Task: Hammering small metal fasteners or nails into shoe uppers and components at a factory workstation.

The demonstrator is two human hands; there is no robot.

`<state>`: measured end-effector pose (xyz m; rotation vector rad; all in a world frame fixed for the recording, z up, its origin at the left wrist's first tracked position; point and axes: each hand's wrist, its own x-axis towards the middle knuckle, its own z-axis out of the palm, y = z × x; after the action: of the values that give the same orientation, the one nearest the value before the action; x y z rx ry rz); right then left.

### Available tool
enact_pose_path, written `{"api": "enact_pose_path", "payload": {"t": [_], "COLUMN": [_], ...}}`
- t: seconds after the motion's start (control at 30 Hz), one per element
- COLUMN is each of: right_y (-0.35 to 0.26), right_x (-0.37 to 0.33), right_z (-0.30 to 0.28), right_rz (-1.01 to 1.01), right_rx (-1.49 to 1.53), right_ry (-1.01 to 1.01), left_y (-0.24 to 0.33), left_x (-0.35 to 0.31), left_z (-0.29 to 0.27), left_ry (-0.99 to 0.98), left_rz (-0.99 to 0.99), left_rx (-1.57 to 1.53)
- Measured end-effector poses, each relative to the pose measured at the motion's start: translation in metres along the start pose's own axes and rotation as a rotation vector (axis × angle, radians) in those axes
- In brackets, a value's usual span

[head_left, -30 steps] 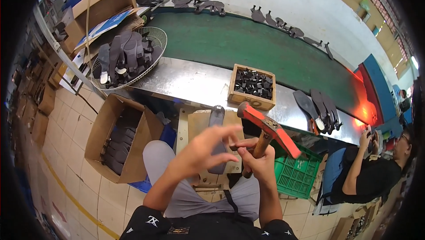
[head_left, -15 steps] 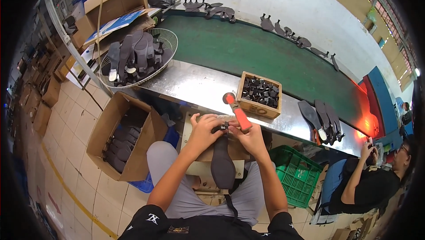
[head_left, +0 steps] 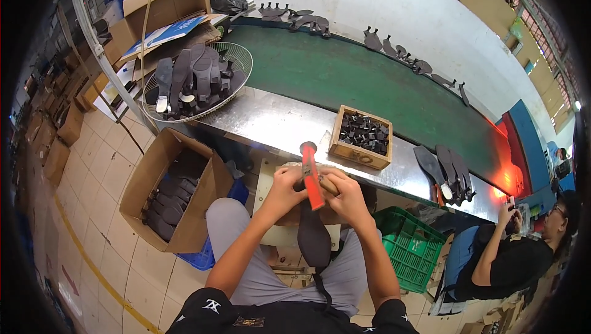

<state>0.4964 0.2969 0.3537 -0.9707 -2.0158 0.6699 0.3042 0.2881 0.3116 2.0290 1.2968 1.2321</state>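
Left hand (head_left: 286,192): fingers bent at the far end of the dark sole (head_left: 314,238); the hammer (head_left: 312,189) hid whether they grasped it.
Right hand (head_left: 346,195): fingers wrapped around the hammer's wooden handle.
Dark sole: lay lengthwise above the person's lap, far end beneath the hammer; it seemed unfinished, though that end was hidden.
Soles by the wall (head_left: 372,41): appeared done, with black pieces upright on them.
Wooden box (head_left: 358,155): stood on the worktop (head_left: 265,115), well filled with unused-looking black pieces.

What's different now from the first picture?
The hammer, kept in the right hand, moved left over the dark sole, which now lies nearer the person. The left hand went forward to the sole's far end. The wooden box stayed put.
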Motion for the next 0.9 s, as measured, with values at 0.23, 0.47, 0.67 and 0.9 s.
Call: {"api": "enact_pose_path", "payload": {"t": [0.23, 0.47, 0.67, 0.9], "right_y": [-0.045, -0.094, -0.083, -0.117], "right_x": [-0.02, -0.063, -0.058, -0.057], "right_z": [-0.005, -0.024, -0.019, -0.035], "right_rz": [0.18, 0.261, 0.217, -0.02], "right_rx": [0.161, -0.004, -0.089, -0.173], "right_ry": [0.173, 0.132, 0.04, 0.306], "left_y": [-0.008, -0.006, -0.014, -0.026], "left_x": [0.013, 0.014, 0.011, -0.003], "left_z": [-0.007, -0.008, 0.0, 0.001], "left_ry": [-0.11, -0.142, -0.082, -0.145], "left_rz": [-0.074, -0.15, -0.097, -0.002], "left_rx": [-0.344, -0.45, -0.429, -0.005]}}
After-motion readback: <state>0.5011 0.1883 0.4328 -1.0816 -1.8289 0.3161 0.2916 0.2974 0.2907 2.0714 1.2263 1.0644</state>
